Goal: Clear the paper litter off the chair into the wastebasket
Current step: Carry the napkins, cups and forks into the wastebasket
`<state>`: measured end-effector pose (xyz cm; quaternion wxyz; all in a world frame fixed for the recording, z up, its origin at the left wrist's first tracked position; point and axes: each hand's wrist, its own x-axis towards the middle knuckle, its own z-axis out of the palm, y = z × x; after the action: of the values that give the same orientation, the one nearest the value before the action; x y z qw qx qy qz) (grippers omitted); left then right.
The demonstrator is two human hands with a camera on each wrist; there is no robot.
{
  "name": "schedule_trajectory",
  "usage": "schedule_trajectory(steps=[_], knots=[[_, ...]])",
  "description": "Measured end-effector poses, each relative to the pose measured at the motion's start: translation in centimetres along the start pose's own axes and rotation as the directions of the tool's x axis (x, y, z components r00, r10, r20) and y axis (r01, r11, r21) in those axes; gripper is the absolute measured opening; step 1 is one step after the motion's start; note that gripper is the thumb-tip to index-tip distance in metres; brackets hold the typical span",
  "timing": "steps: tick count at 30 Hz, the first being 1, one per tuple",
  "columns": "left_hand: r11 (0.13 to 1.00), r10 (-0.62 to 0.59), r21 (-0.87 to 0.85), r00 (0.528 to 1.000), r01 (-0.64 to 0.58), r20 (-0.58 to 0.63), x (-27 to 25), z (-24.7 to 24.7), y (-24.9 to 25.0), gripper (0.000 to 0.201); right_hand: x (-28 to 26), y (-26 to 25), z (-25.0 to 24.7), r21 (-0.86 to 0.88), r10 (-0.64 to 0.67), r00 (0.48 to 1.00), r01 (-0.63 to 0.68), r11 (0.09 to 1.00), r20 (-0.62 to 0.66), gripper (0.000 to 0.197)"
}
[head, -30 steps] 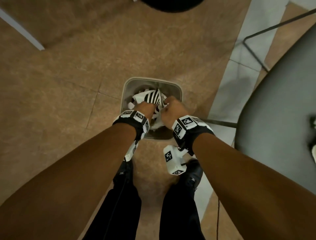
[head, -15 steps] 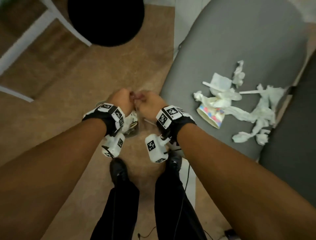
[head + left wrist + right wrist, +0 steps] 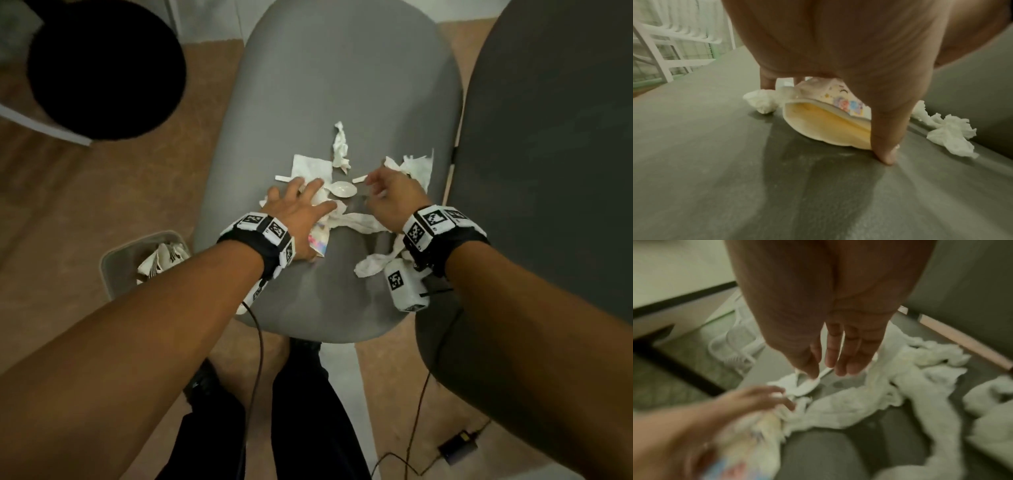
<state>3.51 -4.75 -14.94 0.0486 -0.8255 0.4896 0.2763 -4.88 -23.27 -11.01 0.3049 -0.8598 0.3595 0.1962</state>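
Note:
The grey chair seat point(image 3: 325, 85) carries paper litter: a flat napkin point(image 3: 310, 168), a crumpled scrap point(image 3: 340, 145), twisted tissue strips point(image 3: 363, 222) and a squashed printed paper cup point(image 3: 828, 126). A white plastic spoon point(image 3: 342, 189) lies among them. My left hand point(image 3: 301, 202) lies spread over the cup and the tissue beside it, with the thumb point(image 3: 884, 146) pressing the seat at the cup's rim. My right hand point(image 3: 376, 186) hovers over the spoon point(image 3: 807, 386) with straight fingers and holds nothing. The wastebasket point(image 3: 113, 253) stands on the floor left of the chair, with striped paper point(image 3: 164, 260) in it.
A second, darker chair point(image 3: 548, 137) stands close on the right. A black round seat point(image 3: 102, 68) is at the upper left. My legs point(image 3: 301, 411) are in front of the chair. A cable and a black adapter point(image 3: 457, 445) lie on the floor at the lower right.
Both hands have left the wastebasket and swung right to the chair seat. They held striped paper together over the basket; now both are empty, and the left hand has come down on the cup.

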Motion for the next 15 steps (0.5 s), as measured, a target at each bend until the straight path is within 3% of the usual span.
schedule_trajectory(steps=[2, 4, 9, 12, 15], knots=[[1.000, 0.000, -0.012, 1.000, -0.001, -0.027, 0.5, -0.4, 0.1, 0.087, -0.4, 1.2, 0.4, -0.168, -0.076, 0.987, 0.100, 0.981, 0.143, 0.057], [0.998, -0.016, -0.069, 0.999, 0.013, -0.052, 0.6, -0.6, 0.0, 0.080, -0.2, 1.6, 1.7, -0.234, -0.087, 0.977, 0.132, 0.963, 0.193, 0.067], [0.982, -0.069, -0.182, 0.994, 0.054, -0.079, 0.6, -0.5, -0.1, 0.084, 0.5, 0.8, 3.4, -0.211, -0.125, 0.985, 0.149, 0.966, 0.122, 0.037], [0.997, -0.067, -0.048, 0.990, 0.062, -0.123, 0.7, -0.7, -0.5, 0.087, 0.8, 0.2, 3.6, -0.119, -0.105, 0.993, 0.110, 0.987, 0.044, 0.036], [0.998, -0.035, -0.048, 0.992, 0.029, -0.124, 1.0, -0.9, -0.8, 0.087, 1.4, -0.2, 3.0, -0.056, -0.132, 0.991, 0.132, 0.990, 0.007, 0.037]])
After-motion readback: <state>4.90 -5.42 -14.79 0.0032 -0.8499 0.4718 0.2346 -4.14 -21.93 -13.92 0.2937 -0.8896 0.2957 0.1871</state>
